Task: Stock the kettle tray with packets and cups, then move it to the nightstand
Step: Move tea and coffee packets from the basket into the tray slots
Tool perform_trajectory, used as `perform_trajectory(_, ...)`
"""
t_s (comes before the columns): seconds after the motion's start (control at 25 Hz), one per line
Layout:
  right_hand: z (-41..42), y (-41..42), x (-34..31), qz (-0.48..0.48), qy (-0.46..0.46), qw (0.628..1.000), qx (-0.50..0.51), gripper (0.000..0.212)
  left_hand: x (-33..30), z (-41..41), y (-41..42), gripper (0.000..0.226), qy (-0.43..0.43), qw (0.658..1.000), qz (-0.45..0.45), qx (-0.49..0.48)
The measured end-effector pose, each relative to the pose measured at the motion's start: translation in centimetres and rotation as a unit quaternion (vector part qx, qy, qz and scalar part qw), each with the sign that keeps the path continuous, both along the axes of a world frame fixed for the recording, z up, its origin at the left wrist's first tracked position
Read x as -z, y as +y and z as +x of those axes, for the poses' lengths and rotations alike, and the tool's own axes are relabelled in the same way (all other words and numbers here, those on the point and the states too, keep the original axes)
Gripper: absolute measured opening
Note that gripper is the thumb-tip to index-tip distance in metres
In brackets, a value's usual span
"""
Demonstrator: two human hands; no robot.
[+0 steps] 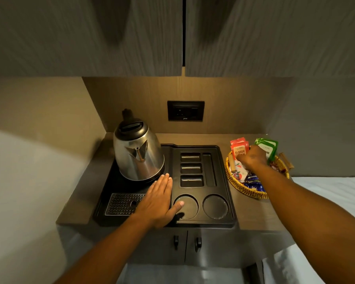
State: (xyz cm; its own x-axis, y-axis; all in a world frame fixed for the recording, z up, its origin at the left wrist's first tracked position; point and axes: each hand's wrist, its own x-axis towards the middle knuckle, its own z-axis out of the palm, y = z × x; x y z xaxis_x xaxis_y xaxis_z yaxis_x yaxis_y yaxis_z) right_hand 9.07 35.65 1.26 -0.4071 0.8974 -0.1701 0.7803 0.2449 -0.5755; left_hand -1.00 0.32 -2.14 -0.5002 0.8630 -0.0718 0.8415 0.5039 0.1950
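A black kettle tray [228, 221] lies on the counter with a steel kettle [138, 152] at its back left. Its three small slots [191, 169], one long slot and two round cup wells [215, 206] hold nothing. My left hand [159, 201] rests flat on the tray in front of the kettle, fingers together, thumb over the left well. My right hand [252, 158] reaches into a woven basket [242, 190] to the right of the tray, fingers curled among the packets. Red packets [239, 149] and green packets [267, 147] stand upright in it. No cups are visible.
A black wall socket [186, 110] sits behind the tray. Upper cabinet doors [111, 37] hang overhead. Lower cabinet doors with two black handles [197, 243] are below the counter. White bedding [332, 193] lies at the right. A perforated drip grate [123, 203] fills the tray's front left.
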Motion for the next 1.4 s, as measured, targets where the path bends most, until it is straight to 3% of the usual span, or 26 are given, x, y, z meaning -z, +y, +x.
perform_trajectory(0.24, -0.3, 0.3, 0.3, 0.001, -0.003, 1.0, 0.002, 0.038, 0.0, 0.0, 0.1, 0.092, -0.004, 1.0, 0.0, -0.003)
perform_trajectory(0.52, 1.4, 0.8, -5.0, -0.015, -0.077, 0.996, -0.048, 0.013, 0.0, 0.1, 0.0, 0.092, 0.001, 1.0, 0.002, -0.003)
perform_trajectory(0.72, -1.1, -2.0, -9.2, -0.029, 0.038, 0.987, -0.155, 0.001, 0.1, 0.1, 0.0, 0.091, 0.002, 1.0, 0.019, -0.003)
perform_trajectory(0.84, -5.7, -5.7, -7.6, -0.088, 0.06, 0.973, -0.203, 0.002, -0.1, 0.1, -0.2, 0.091, 0.004, 1.0, 0.018, 0.001)
perform_trajectory(1.12, -11.7, -8.4, -1.5, -0.131, 0.017, 0.98, -0.148, 0.017, -0.5, 0.3, -0.2, 0.089, -0.006, 0.999, 0.035, -0.005)
perform_trajectory(1.2, -11.2, -7.7, -1.2, -0.095, 0.019, 0.986, -0.137, 0.01, -0.2, 0.0, -0.1, 0.088, -0.006, 0.999, 0.045, -0.008)
perform_trajectory(1.24, -10.1, -7.0, -1.5, -0.054, 0.03, 0.991, -0.12, 0.021, -0.1, 0.0, 0.0, 0.088, -0.007, 0.999, 0.046, -0.01)
perform_trajectory(1.32, -6.7, -4.6, -2.3, 0.052, 0.032, 0.994, -0.088, 0.039, 0.2, 0.0, 0.0, 0.087, -0.008, 0.999, 0.047, -0.011)
perform_trajectory(1.4, -2.4, -1.2, -2.9, 0.176, -0.024, 0.982, -0.062, 0.035, 0.3, 0.0, 0.0, 0.086, -0.01, 0.999, 0.042, -0.012)
